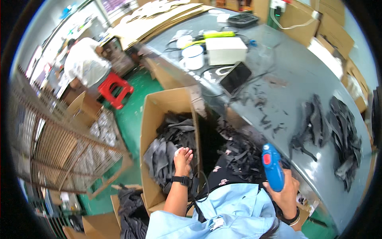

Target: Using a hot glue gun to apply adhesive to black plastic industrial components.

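My left hand (183,159), with a black watch on its wrist, is over a tall cardboard box (147,119). Its fingers are partly stretched out, and nothing shows in them. Below it, dark grey and black fabric pieces (158,156) fill the box. My right hand (287,192) is wrapped round a blue handheld power tool (273,169) with a red button, beside the table's near edge. The tool's front end is hard to make out. A heap of black scraps (243,155) lies over my lap, between the box and the table.
On the grey table (294,71) lie dark fabric strips (345,135), a phone (235,78), a white mug (193,57), a white box (227,51) and loose offcuts. To the left stand a wire-mesh cage (59,151), a red stool (115,90) and a person bending over (86,61).
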`<action>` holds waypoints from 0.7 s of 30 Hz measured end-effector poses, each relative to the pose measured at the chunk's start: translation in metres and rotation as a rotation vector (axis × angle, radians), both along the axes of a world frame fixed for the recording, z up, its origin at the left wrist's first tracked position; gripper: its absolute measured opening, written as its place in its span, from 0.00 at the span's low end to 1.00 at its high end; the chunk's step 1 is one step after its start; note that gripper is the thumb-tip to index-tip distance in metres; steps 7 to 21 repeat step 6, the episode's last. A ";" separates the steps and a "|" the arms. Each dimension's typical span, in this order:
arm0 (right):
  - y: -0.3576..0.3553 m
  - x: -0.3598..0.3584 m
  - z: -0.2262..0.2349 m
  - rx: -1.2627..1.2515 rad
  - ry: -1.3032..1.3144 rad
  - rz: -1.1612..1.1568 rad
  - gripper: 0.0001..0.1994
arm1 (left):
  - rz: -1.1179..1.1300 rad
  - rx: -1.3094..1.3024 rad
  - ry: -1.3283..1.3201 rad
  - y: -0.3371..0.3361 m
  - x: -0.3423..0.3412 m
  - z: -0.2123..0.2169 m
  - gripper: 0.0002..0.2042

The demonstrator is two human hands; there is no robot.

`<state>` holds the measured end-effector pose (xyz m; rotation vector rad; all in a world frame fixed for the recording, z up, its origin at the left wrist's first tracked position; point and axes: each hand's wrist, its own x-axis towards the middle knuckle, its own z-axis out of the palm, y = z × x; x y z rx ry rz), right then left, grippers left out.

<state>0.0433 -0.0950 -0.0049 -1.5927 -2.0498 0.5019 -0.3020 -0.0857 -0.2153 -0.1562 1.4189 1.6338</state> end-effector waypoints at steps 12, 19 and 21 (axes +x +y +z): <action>-0.003 0.012 -0.007 0.089 0.052 0.108 0.24 | -0.727 0.473 0.258 0.092 0.119 0.171 0.13; -0.003 0.012 -0.007 0.089 0.052 0.108 0.24 | -0.727 0.473 0.258 0.092 0.119 0.171 0.13; -0.003 0.012 -0.007 0.089 0.052 0.108 0.24 | -0.727 0.473 0.258 0.092 0.119 0.171 0.13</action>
